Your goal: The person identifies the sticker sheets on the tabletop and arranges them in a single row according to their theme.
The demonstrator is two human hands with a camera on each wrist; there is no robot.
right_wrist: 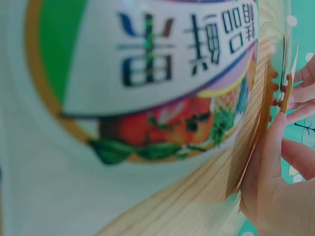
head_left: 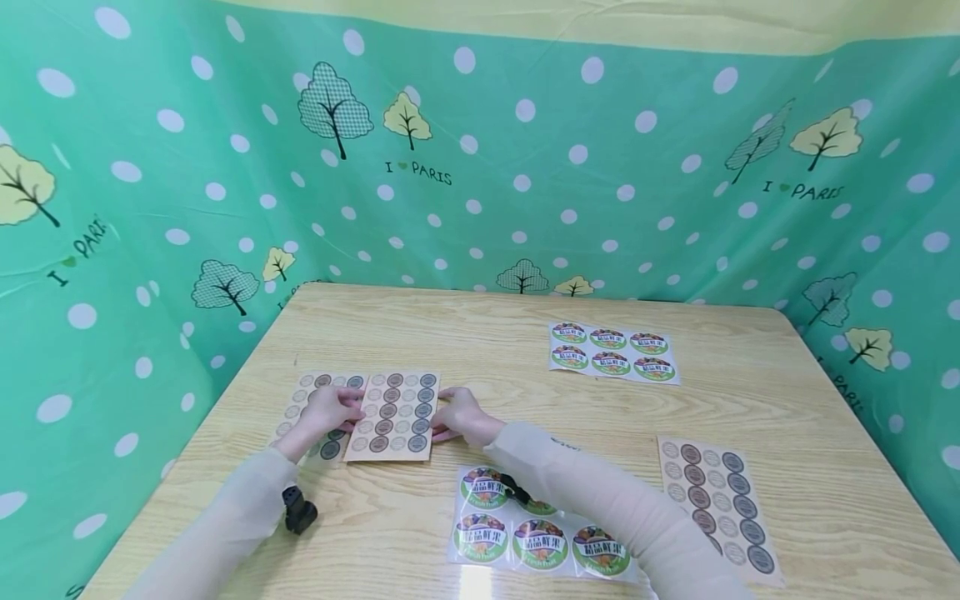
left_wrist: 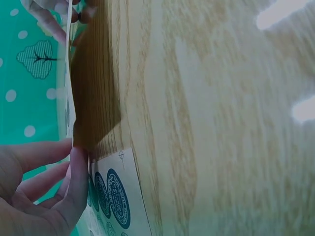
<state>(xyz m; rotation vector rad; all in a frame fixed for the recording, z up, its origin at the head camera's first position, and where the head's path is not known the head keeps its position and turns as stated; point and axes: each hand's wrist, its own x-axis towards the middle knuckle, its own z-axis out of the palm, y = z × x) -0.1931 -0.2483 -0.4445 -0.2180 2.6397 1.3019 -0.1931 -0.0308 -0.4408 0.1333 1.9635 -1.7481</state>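
Note:
A brown sheet of round stickers [head_left: 395, 417], in columns of pale, brown and dark grey, is held between both hands. My left hand [head_left: 327, 412] pinches its left edge, thumb and fingers meeting on the paper in the left wrist view. The right edge is pinched by my right hand [head_left: 461, 417]. Seen nearly edge-on in the left wrist view, the held sheet is raised off the wood and casts a shadow. Beneath my left hand lies a similar sticker sheet [left_wrist: 118, 194], partly covered by that hand and the held sheet.
On the wooden table [head_left: 480, 333] lie a fruit-label sheet [head_left: 613, 353] at the back and another fruit-label sheet [head_left: 540, 542] under my right forearm. A third brown sticker sheet [head_left: 716, 508] is at the right. A green dotted curtain [head_left: 480, 208] surrounds the table's back and sides.

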